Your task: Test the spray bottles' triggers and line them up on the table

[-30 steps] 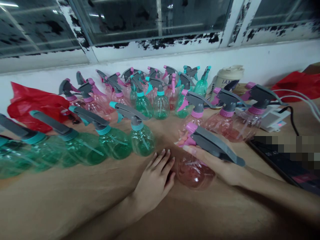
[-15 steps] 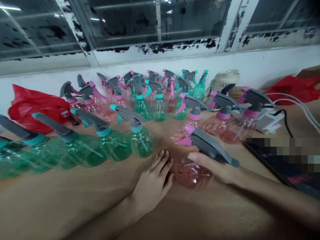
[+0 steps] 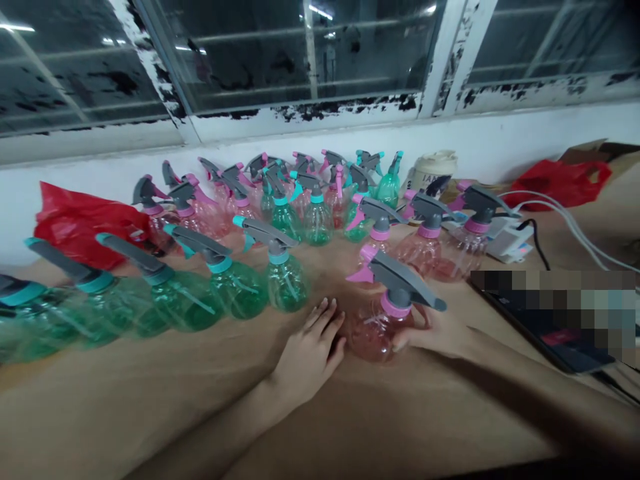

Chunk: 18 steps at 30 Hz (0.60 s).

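My left hand (image 3: 311, 357) lies palm down on the table with its fingers stretched forward, holding nothing. Just right of it stands a pink spray bottle (image 3: 373, 333) with a grey and pink trigger head. My right hand (image 3: 437, 330) grips this bottle low on its right side, thumb in front; its other fingers are partly hidden behind the bottle. A green spray bottle (image 3: 287, 287) stands beyond my left fingertips, at the right end of a row of green ones. Behind the held bottle are three more pink spray bottles, among them one in the middle (image 3: 420, 250).
Several pink and green spray bottles crowd the wall, including a green one (image 3: 319, 223). Red plastic bags lie at left (image 3: 85, 223) and right (image 3: 555, 187). A white cup (image 3: 435, 170), a power strip (image 3: 507, 240) with cables and a dark-screened device (image 3: 530, 333) are at right.
My right hand has slid from the pink bottle's neck down to its lower right side. My left hand stays in place. The view has shifted slightly to the right.
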Available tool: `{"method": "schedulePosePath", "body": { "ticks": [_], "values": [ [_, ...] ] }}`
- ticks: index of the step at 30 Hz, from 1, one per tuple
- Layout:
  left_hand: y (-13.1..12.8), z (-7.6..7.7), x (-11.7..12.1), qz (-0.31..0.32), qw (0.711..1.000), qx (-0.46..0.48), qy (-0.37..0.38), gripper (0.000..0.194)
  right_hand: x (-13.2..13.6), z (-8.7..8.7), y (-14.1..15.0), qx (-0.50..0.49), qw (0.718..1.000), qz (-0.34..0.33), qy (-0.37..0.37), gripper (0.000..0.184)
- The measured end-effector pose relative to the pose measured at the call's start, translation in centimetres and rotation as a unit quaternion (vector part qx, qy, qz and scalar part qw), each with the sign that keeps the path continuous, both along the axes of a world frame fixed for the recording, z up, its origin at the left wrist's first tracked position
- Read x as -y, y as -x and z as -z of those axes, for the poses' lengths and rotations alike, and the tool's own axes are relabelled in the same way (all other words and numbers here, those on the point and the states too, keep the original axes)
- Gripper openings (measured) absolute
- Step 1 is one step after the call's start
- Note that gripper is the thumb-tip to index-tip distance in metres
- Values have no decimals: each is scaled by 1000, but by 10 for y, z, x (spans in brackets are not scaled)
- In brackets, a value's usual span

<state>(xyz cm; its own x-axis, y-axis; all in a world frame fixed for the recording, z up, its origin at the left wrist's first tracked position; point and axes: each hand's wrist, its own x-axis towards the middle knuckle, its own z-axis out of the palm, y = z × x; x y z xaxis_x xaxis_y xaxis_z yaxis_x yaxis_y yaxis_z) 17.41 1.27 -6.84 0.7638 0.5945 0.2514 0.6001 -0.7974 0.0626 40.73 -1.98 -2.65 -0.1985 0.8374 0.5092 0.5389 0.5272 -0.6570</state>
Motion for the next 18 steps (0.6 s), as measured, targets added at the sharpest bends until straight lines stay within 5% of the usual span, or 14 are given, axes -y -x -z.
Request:
{"method": "schedulePosePath", "body": {
  "ticks": [9,18],
  "values": [
    [-2,1,-1,-2,1000,-8,-12,38,39,22,-3,103,985,140,-18,75],
    [28,-5,16,14,999,0,-31,37,18,7,23,120,978,165,-37,57]
  ]
}}
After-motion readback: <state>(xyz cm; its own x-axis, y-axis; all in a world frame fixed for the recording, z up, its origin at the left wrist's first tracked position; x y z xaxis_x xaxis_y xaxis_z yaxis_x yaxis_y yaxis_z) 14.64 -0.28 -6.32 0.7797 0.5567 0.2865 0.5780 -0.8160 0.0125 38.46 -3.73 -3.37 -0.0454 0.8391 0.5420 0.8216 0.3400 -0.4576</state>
